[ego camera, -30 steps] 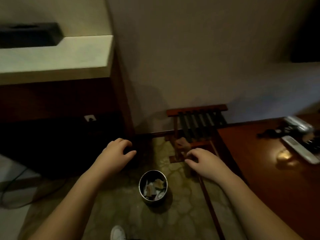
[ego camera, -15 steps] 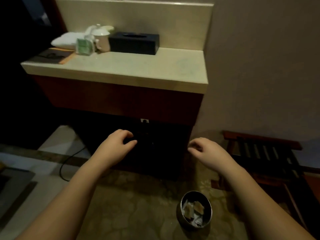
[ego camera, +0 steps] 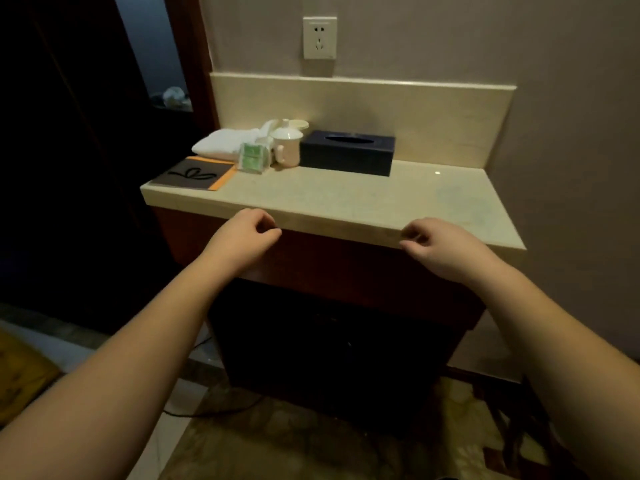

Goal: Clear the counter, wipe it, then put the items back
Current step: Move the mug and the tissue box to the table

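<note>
We saw bare worktop (ego camera: pixel 363 202) across the front and right; the tissue box (ego camera: pixel 347 152), lidded cup (ego camera: pixel 286 147), folded towel (ego camera: pixel 227 143) and folder (ego camera: pixel 194 173) blocked the back left.

A pale stone counter (ego camera: pixel 346 202) carries everything at its back left, toward ten o'clock: a folded white towel (ego camera: pixel 225 143), a dark folder (ego camera: pixel 194 173) with an orange edge, a green packet (ego camera: pixel 254 161), a lidded mug (ego camera: pixel 287 148) and a black tissue box (ego camera: pixel 348 152).
</note>
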